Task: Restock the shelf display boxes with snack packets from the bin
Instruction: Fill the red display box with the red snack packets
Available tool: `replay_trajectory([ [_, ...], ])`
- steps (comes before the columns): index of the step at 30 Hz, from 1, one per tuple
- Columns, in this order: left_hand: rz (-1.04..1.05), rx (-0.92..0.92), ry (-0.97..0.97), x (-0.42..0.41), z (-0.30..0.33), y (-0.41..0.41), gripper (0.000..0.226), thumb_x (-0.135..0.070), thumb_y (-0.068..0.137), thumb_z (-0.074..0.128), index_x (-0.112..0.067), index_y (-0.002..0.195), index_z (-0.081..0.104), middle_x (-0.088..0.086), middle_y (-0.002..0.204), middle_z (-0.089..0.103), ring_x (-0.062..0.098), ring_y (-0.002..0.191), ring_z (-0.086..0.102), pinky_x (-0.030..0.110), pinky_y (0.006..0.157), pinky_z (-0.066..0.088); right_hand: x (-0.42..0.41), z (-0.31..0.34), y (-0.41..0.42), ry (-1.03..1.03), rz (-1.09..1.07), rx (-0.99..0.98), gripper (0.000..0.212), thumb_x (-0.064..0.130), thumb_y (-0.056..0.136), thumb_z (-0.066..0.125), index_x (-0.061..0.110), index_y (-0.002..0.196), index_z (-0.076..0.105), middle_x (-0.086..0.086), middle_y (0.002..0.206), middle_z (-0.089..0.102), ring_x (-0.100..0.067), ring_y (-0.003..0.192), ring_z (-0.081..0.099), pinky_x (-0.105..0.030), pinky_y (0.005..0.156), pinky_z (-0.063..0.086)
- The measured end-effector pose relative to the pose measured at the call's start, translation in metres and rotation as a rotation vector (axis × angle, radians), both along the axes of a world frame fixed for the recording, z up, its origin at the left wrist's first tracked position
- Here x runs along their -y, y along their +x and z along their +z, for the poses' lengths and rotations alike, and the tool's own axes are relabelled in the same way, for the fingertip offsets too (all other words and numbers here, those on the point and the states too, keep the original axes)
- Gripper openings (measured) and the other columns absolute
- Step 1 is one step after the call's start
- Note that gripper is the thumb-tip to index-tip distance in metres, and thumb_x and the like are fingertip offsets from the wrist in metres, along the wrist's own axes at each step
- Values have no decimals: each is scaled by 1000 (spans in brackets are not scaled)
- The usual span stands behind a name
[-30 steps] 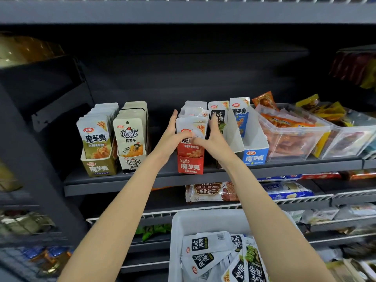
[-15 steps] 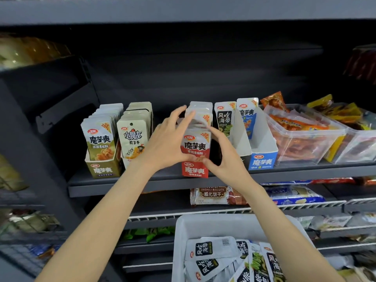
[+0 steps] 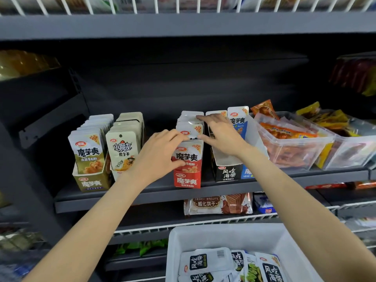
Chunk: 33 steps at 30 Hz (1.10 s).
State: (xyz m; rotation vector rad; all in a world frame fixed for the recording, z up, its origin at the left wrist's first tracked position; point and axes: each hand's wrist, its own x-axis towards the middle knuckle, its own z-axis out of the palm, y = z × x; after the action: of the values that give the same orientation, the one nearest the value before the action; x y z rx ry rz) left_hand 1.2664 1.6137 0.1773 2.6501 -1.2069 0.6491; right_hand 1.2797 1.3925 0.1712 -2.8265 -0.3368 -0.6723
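A red display box (image 3: 187, 181) on the grey shelf (image 3: 130, 197) holds a row of red-and-white snack packets (image 3: 188, 157). My left hand (image 3: 160, 155) pinches the front packet, thumb on its face and fingers behind its top. Reaching in from the right, my right hand (image 3: 221, 137) lays straight fingers on the tops of the packets further back. Right of it stand a black display box (image 3: 228, 174) and a blue display box (image 3: 247, 171), each nearly empty. The white bin (image 3: 223, 233) below holds several white-and-black packets (image 3: 205, 261).
An olive display box (image 3: 91, 183) and a row of beige packets (image 3: 122, 147) fill the shelf's left part. Clear tubs of orange snacks (image 3: 293, 147) sit at the right. Biscuit packs (image 3: 217, 204) lie on the wire shelf below. Another shelf edge (image 3: 183, 25) runs overhead.
My left hand slid down from the packet tops to pinch the front packet. My right hand rose from the box's lower right to the tops of the rear packets.
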Motion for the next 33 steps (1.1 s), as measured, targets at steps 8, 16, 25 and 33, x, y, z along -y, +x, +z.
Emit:
replay_trajectory([
  [8, 19, 80, -18, 0, -6, -2, 60, -31, 69, 81, -13, 121, 57, 1, 116, 60, 23, 102, 59, 37, 93, 42, 2, 4, 19, 157, 74, -189, 59, 45, 88, 60, 14, 136, 46, -6, 136, 50, -23, 128, 35, -34, 101, 30],
  [16, -20, -15, 12, -1, -3, 3, 63, -31, 77, 75, -16, 131, 46, -1, 152, 30, 19, 140, 27, 39, 114, 20, 2, 7, -11, -66, 261, 48, 30, 25, 94, 56, 19, 123, 62, 0, 111, 67, -15, 107, 54, -31, 96, 29],
  [25, -70, 79, -19, -5, -11, 5, 60, -30, 73, 79, -13, 124, 54, 1, 124, 60, 19, 113, 56, 36, 99, 38, 30, 7, 10, -135, 114, 121, 44, 34, 99, 38, 16, 140, 43, -6, 138, 50, -21, 130, 39, -39, 108, 31],
  [33, -86, 113, -23, -6, -14, 11, 63, -31, 68, 82, -14, 122, 55, 1, 120, 62, 20, 109, 59, 36, 96, 39, 24, 13, 36, -22, 103, -31, 50, 31, 95, 52, 16, 141, 39, -7, 142, 41, -23, 129, 34, -37, 109, 28],
])
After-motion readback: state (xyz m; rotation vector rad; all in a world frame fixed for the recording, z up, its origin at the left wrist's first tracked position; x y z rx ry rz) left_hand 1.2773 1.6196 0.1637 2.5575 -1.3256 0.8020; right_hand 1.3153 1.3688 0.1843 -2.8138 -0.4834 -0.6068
